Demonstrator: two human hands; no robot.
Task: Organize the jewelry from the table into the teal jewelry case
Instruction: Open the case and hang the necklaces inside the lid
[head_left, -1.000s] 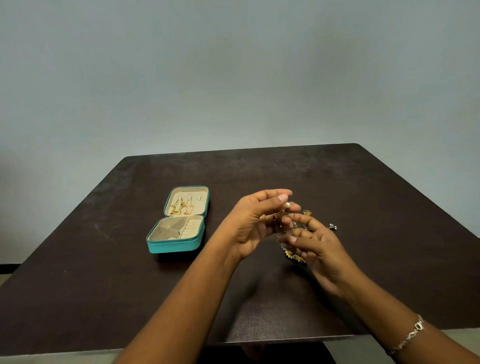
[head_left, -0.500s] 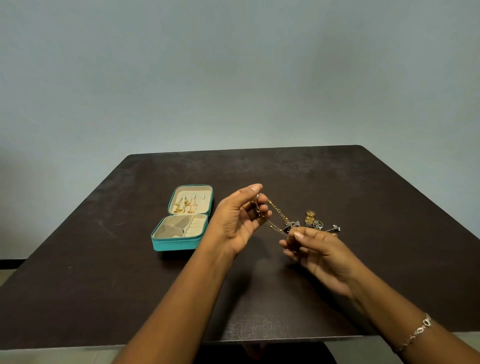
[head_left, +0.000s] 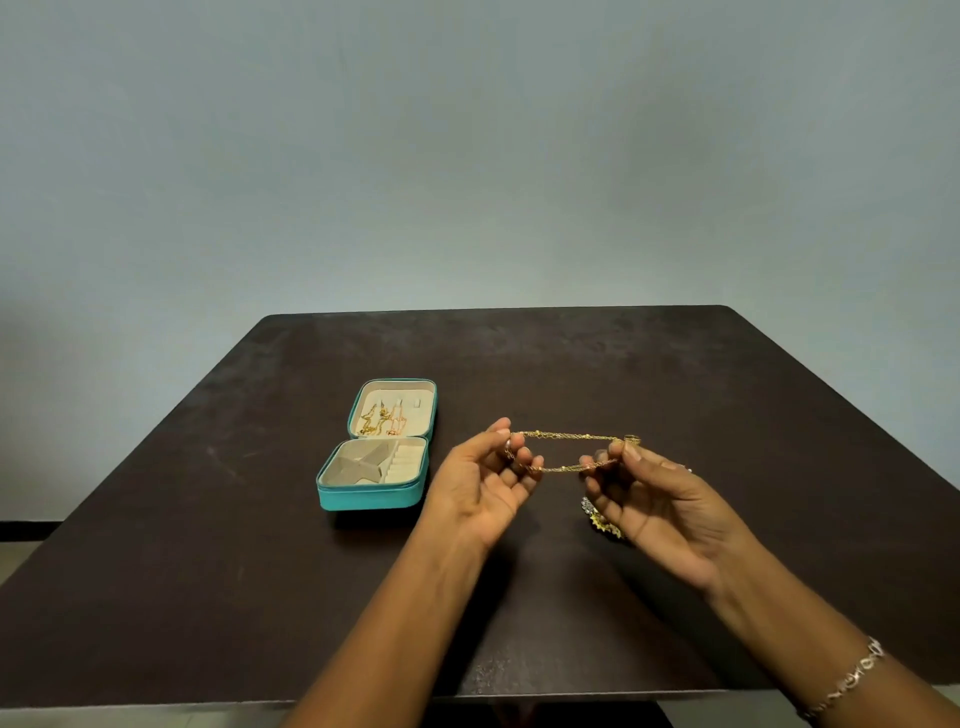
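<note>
A thin gold chain (head_left: 569, 435) is stretched as a loop above the table between my two hands. My left hand (head_left: 485, 480) pinches its left end, palm up, and my right hand (head_left: 657, 501) pinches its right end. The teal jewelry case (head_left: 376, 496) lies open left of my left hand, with several gold pieces hanging in its cream lid (head_left: 395, 413) and bare cream compartments in its base. A gold and silver ornament (head_left: 597, 517) lies on the table, partly hidden under my right hand.
The dark brown table (head_left: 519, 364) reaches to a plain grey wall. Its front edge runs just below my forearms. A silver bracelet (head_left: 852, 680) is on my right wrist. A small silver piece (head_left: 688, 470) peeks out beyond my right hand.
My hands have moved apart, left hand leftward and right hand rightward. The chain that was bunched between them is now pulled out into a long horizontal loop.
</note>
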